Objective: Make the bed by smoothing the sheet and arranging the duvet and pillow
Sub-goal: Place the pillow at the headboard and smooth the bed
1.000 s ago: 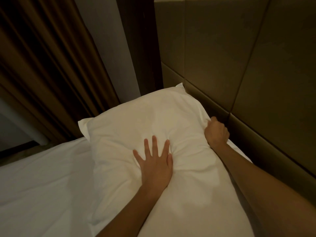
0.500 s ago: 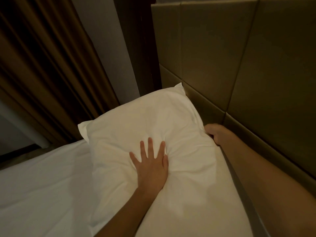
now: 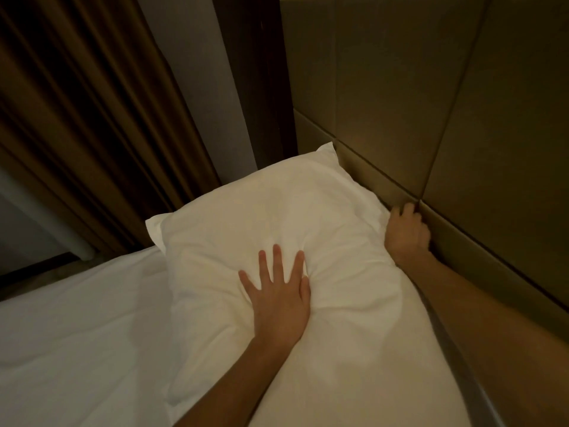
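Observation:
A white pillow [image 3: 261, 217] lies at the head of the bed, its long side against the padded headboard [image 3: 431, 118]. My left hand [image 3: 278, 291] presses flat on the pillow's middle with fingers spread, denting it. My right hand [image 3: 406, 234] is wedged between the pillow's right edge and the headboard, fingers curled over that edge. The white sheet [image 3: 77, 334] covers the mattress to the left of the pillow. No duvet is in view.
Brown curtains [image 3: 77, 118] hang at the left beyond the bed's far side. A dark wooden post [image 3: 252, 72] stands between the wall and the headboard. A strip of floor [image 3: 37, 272] shows past the mattress edge.
My right hand slid down from the top of the pillow's right edge into the gap by the headboard. My left hand stayed pressed on the pillow.

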Demonstrator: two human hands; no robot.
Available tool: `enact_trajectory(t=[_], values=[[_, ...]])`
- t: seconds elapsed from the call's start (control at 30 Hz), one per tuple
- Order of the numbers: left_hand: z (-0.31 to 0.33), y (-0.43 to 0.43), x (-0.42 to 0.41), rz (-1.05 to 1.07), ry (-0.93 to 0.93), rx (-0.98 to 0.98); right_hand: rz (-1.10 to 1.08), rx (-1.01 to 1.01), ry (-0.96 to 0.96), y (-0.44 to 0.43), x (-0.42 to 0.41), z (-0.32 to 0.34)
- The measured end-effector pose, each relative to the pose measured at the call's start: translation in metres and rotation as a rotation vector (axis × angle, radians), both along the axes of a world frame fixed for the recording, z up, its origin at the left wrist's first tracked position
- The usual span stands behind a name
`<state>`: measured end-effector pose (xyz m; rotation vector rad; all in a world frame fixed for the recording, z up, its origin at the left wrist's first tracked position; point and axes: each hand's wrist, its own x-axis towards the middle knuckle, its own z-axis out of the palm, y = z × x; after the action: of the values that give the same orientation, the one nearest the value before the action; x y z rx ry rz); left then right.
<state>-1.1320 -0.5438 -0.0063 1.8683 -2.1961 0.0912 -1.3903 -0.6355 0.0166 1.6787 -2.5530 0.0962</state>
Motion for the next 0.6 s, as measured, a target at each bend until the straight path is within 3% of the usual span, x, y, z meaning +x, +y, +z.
enact_trajectory(t=[0.07,0.13,0.2,0.27,0.3,0.37,0.47,0.53,0.6], values=[[0.000,0.001,-0.001,-0.008,-0.011,-0.001,0.124,-0.018,0.074,0.001,0.004,-0.007],[0.001,0.002,-0.002,-0.008,-0.019,-0.003,0.298,-0.127,-0.047,-0.002,0.005,-0.008],[0.000,0.001,-0.002,0.001,-0.019,-0.004,0.340,-0.177,-0.414,-0.011,0.005,-0.004],[-0.001,0.000,-0.002,0.005,-0.015,-0.007,0.165,0.078,-0.889,-0.021,0.007,-0.008],[-0.001,-0.001,-0.002,0.000,-0.018,-0.009,0.071,0.218,-1.012,-0.021,0.007,-0.014],[-0.002,0.000,-0.004,-0.019,-0.030,-0.009,-0.048,0.413,-1.005,-0.017,0.001,-0.036],[-0.003,0.002,-0.008,-0.058,-0.052,-0.016,-0.043,0.593,-0.757,-0.010,-0.008,-0.051],[-0.004,0.001,-0.010,-0.063,-0.051,-0.016,-0.042,0.451,-0.581,-0.012,-0.003,-0.033],[-0.005,-0.001,-0.012,-0.069,-0.050,-0.018,-0.020,0.096,-0.477,-0.018,0.009,-0.005]])
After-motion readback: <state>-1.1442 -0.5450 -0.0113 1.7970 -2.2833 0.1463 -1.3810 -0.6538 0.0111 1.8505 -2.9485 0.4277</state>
